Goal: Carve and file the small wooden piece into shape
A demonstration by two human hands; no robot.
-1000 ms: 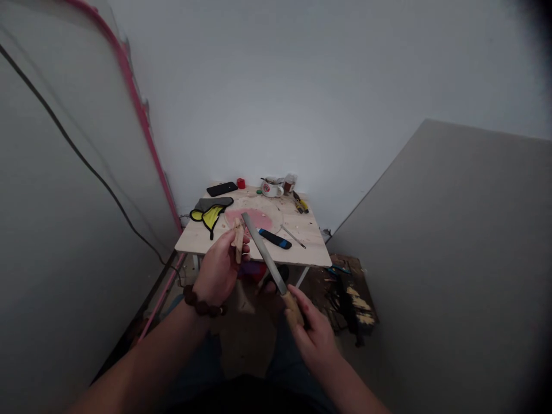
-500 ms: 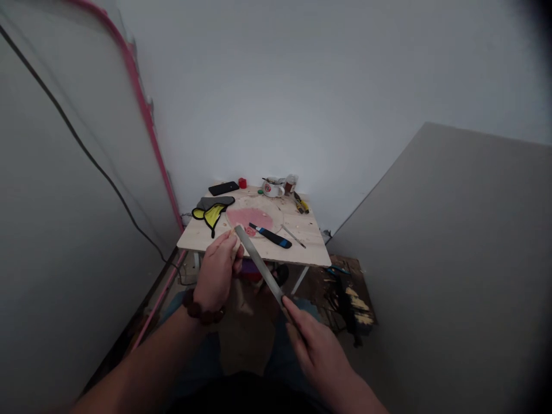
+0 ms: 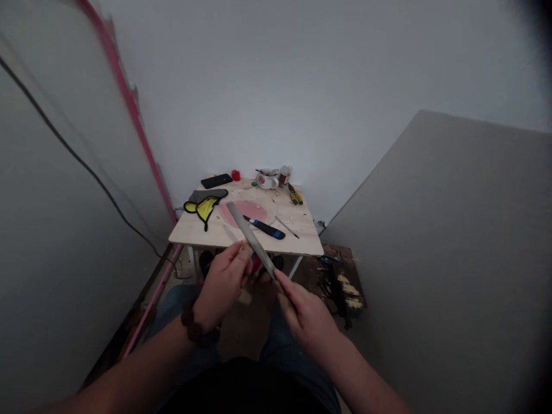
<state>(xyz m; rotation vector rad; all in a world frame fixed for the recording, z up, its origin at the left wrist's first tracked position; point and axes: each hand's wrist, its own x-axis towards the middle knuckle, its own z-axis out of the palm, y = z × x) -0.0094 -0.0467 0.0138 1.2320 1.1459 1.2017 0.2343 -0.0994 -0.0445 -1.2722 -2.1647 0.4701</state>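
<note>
My right hand (image 3: 304, 313) is closed around the handle of a long flat metal file (image 3: 250, 234), its forefinger stretched along the tool. The blade slants up and left, its tip over the near side of the table. In my left hand (image 3: 226, 279) a small pale piece (image 3: 246, 246), apparently wood, is pinched between thumb and fingers. The file's blade passes right beside that piece and seems to touch it. Most of the piece is hidden by my fingers. Beyond the hands, a black-and-blue handled knife (image 3: 267, 228) and a thin metal tool (image 3: 288, 227) lie on the table.
The small wooden table (image 3: 185, 230) carries a yellow-and-grey cloth (image 3: 204, 207), phone (image 3: 216, 181), red cap (image 3: 235, 175), white mug (image 3: 266, 181), jar (image 3: 284, 175) and yellow-handled pliers (image 3: 295, 195). Low at right stands a dark stool (image 3: 345, 256) with tools. Grey panels flank both sides.
The file has slid forward along the pale piece, its tip now well past my left fingers. Both hands have come closer together. The whole view has shifted slightly.
</note>
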